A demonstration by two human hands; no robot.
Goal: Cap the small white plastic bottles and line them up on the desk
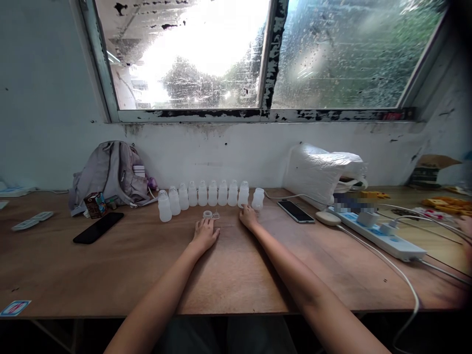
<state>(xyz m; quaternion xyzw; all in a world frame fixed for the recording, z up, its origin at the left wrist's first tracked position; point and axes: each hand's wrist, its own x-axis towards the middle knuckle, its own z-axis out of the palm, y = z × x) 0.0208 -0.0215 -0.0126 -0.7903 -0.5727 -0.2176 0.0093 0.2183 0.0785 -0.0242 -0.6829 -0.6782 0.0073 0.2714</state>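
My left hand lies on the wooden table with its fingers spread. Its fingertips reach a small translucent ring-shaped cap, and a clear nipple-like piece lies just right of that. My right hand rests with its fingertips at the base of a capped translucent baby bottle; no grip around it shows. This bottle stands upright at the right end of a row of several similar bottles. Just beyond, a bottle with an open-looking top stands upright.
A black phone, small box and grey backpack are at left. On the right lie another phone, a white puck and a power strip with trailing cables. A white plastic bag stands by the wall.
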